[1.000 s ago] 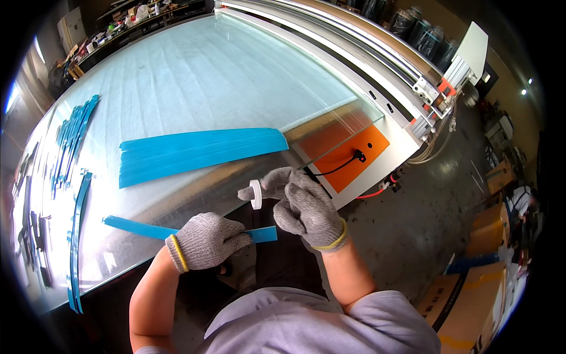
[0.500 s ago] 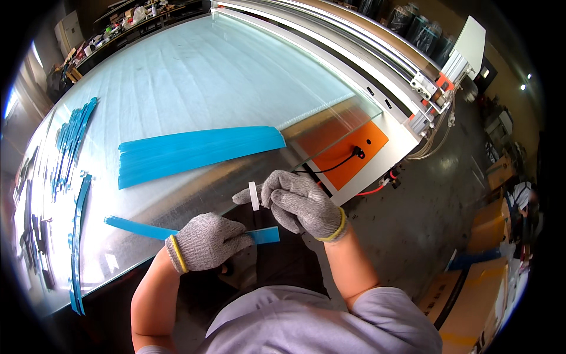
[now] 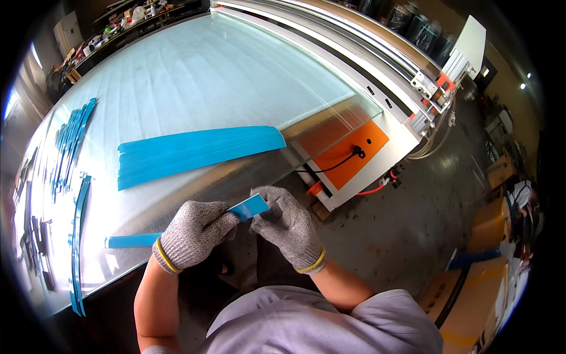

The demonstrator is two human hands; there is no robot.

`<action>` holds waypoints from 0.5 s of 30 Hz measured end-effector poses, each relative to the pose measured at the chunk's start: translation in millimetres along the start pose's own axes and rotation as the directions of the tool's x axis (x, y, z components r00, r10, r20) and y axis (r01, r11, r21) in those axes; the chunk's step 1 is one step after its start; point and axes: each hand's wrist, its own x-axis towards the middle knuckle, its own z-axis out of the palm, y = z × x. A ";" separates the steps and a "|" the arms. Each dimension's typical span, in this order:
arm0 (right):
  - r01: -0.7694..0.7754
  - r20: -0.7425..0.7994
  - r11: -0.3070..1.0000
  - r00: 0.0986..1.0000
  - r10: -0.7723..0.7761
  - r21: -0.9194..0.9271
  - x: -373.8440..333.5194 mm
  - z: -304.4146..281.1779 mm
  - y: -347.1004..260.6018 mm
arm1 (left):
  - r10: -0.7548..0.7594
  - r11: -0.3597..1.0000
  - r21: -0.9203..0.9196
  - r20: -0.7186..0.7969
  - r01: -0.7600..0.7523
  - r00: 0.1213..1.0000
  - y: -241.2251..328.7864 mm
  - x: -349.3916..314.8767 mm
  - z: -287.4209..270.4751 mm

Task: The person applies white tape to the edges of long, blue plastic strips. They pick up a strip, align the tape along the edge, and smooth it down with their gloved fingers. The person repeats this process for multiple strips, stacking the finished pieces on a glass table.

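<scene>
A narrow blue strip (image 3: 134, 241) runs through my gloved left hand (image 3: 194, 231), which is closed on it. Its long end lies toward the left over the glass edge; its short end sticks out tilted up between my hands. My right hand (image 3: 287, 224), also in a grey knit glove with a yellow cuff, has its fingers bent around that short end, thumb below and fingers above. The white piece seen earlier cannot be made out now. Beyond my hands, a wide stack of blue strips (image 3: 200, 154) lies on the large glass sheet (image 3: 218, 76).
Thin blue strips (image 3: 75, 135) and a longer blue strip (image 3: 79, 242) lie at the left on the table. A white machine rail (image 3: 330, 50) with an orange panel (image 3: 359, 147) and black cable stands at the right. Cardboard boxes (image 3: 466, 295) sit on the floor.
My right hand has come down and left to the strip's short end. My left hand has shifted slightly left, and that end has tilted upward. The white piece has gone from sight.
</scene>
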 end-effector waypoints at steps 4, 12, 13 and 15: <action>-0.033 -0.058 0.999 0.998 0.035 0.033 -0.6 0.8 6.5 | -0.033 0.999 -0.023 -0.001 0.033 0.999 9.8 1.7 1.5; 0.253 -0.108 0.864 0.938 -0.330 -0.436 7.4 20.3 -3.1 | 0.296 0.899 0.400 -0.252 -0.179 0.921 7.8 12.2 19.1; 0.266 -0.097 0.829 0.930 -0.355 -0.491 10.3 21.5 -6.5 | 0.289 0.889 0.433 -0.274 -0.150 0.917 7.5 12.5 21.9; 0.289 -0.057 0.798 0.926 -0.373 -0.528 11.2 19.9 -14.3 | 0.385 0.855 0.471 -0.293 -0.218 0.875 2.8 12.9 26.8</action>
